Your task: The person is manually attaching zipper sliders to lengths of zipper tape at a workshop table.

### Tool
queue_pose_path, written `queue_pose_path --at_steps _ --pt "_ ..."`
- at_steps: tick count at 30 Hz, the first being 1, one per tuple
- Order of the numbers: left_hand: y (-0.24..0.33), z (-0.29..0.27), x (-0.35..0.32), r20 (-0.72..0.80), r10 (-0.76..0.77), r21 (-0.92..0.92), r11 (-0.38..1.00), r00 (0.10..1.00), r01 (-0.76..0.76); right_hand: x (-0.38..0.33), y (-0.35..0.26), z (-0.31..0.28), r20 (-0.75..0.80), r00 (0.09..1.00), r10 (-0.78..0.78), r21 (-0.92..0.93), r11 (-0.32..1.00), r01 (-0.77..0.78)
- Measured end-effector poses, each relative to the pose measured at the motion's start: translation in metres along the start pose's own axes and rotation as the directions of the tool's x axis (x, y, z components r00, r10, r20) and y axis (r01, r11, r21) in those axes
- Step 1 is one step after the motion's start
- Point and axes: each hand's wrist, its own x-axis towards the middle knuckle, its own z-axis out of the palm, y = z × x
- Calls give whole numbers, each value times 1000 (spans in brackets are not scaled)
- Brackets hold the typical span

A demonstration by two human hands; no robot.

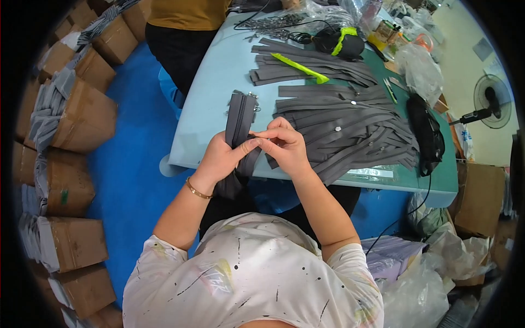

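Table [202, 109], zipper pile [350, 131] beside hands

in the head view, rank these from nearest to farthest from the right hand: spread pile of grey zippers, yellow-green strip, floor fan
1. The spread pile of grey zippers, just beyond the right hand on the table, to its right.
2. The yellow-green strip, farther up the table on another grey stack.
3. The floor fan, off the table at far right.
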Motion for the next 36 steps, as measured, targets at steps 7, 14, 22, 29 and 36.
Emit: queue_pose_path --at_steps 7,14,22,29,36 --pt "25 19 24 191 17 203 977 981 -57 10 -55 -58 -375 909 183 207 972 -111" --pt "22 53 70 139 57 437 892 989 -113 38 -78 -210 -791 609 -57 -101 994 -38" --pt "10 70 54 156 231 387 880 960 -275 8 -80 -295 -776 469 -422 -594 739 -318" --pt "19 50 29 306 -198 -120 962 931 244 -10 -76 -149 155 956 -249 -982 67 177" --pt "2 47 23 411 -241 -320 865 880 386 -6 -79 -93 99 931 -351 -990 64 129"
